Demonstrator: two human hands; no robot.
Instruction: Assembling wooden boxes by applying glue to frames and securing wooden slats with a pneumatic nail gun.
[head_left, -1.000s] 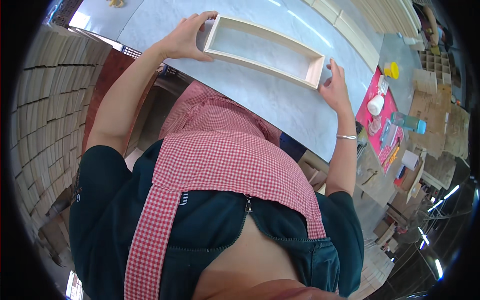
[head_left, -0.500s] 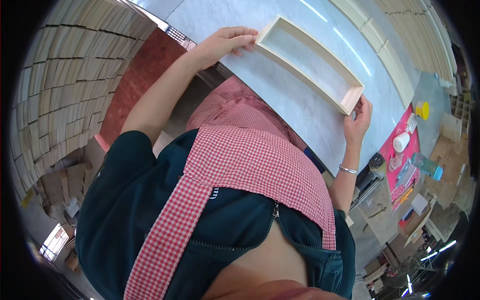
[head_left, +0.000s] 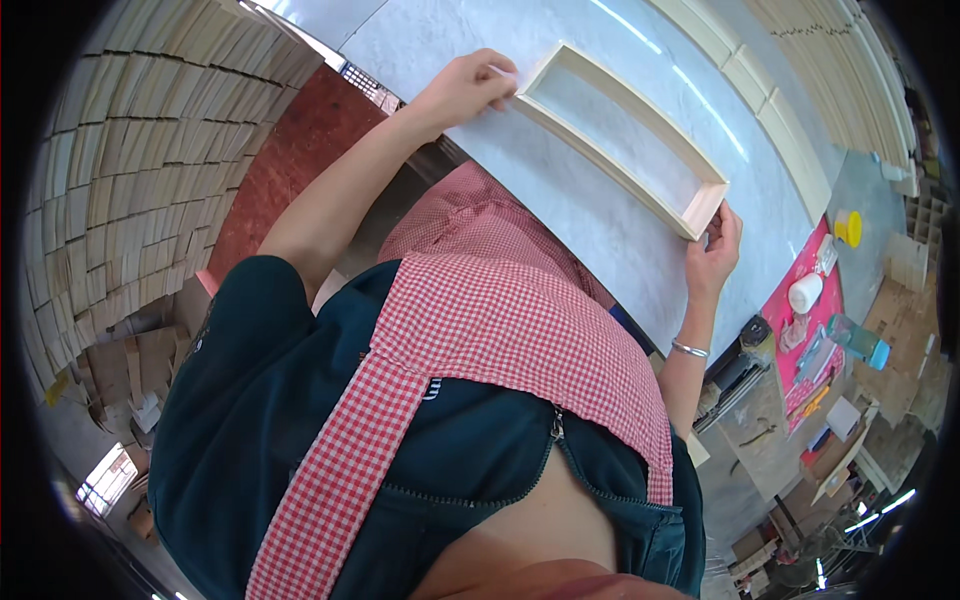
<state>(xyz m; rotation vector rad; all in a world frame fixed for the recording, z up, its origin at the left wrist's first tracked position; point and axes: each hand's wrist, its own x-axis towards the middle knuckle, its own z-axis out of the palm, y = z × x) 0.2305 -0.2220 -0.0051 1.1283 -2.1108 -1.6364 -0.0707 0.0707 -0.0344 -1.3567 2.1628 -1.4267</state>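
Note:
A shallow, open rectangular frame of pale wood (head_left: 612, 158) lies slantwise on the grey marbled tabletop (head_left: 440, 40). At its left end is my left hand (head_left: 468, 92), its fingers bent together close beside the corner. Whether these fingertips touch the wood or pinch something small, I cannot tell. My right hand (head_left: 713, 250) grips the frame's right end, the fingers behind the end piece and the thumb at the near corner. A silver bangle (head_left: 690, 349) circles my right wrist.
Pale wooden strips (head_left: 790, 140) lie along the table's far side, beside stacked boards (head_left: 840, 60). Tall wood stacks (head_left: 130, 150) stand at left. On the right are a pink mat (head_left: 793, 350), a white bottle (head_left: 805, 293), a yellow container (head_left: 848, 228) and a teal-lidded bottle (head_left: 858, 341).
My left fingers have curled in more and shifted slightly at the frame's left corner. The frame sits a little lower in the view; my right hand keeps its hold.

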